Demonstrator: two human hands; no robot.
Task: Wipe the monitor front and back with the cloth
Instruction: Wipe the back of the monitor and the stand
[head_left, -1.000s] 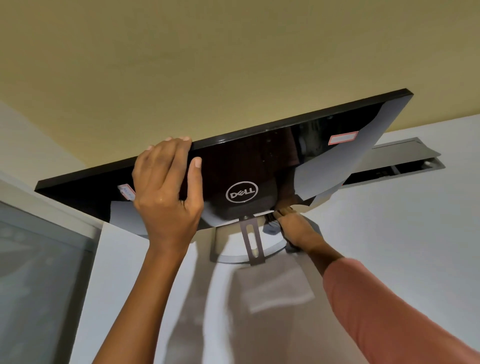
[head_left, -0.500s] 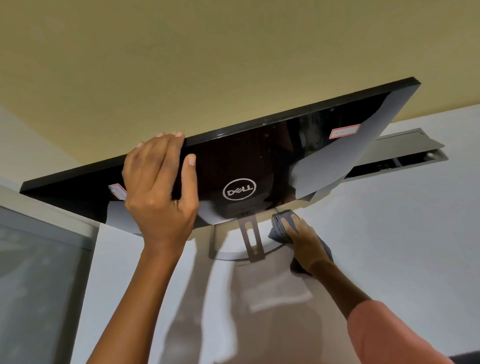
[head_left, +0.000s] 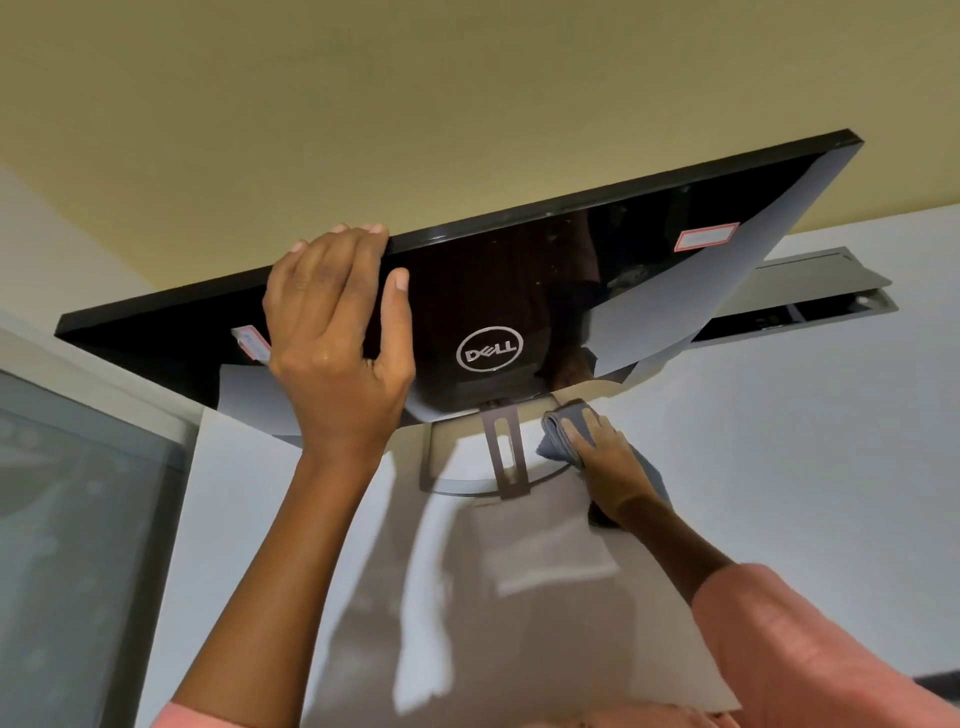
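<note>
I look at the glossy black back of the monitor (head_left: 545, 270), which carries a silver logo and two red-edged stickers. My left hand (head_left: 337, 343) grips its top edge, fingers over the rim and thumb on the back panel. Below the panel stands the grey stand (head_left: 506, 452) on its curved base. My right hand (head_left: 602, 457) presses a folded grey-blue cloth (head_left: 556, 434) on the base, just right of the stand's neck. The monitor's screen side is hidden.
The monitor stands on a white desk (head_left: 779, 441). An open grey cable hatch (head_left: 810, 296) lies in the desk behind the monitor's right end. A grey glass partition (head_left: 78, 519) runs along the left. A yellow wall (head_left: 415, 104) rises behind.
My right hand has come out from under the panel's lower edge and slid the cloth down and right onto the stand's base. My left hand keeps its hold on the top edge.
</note>
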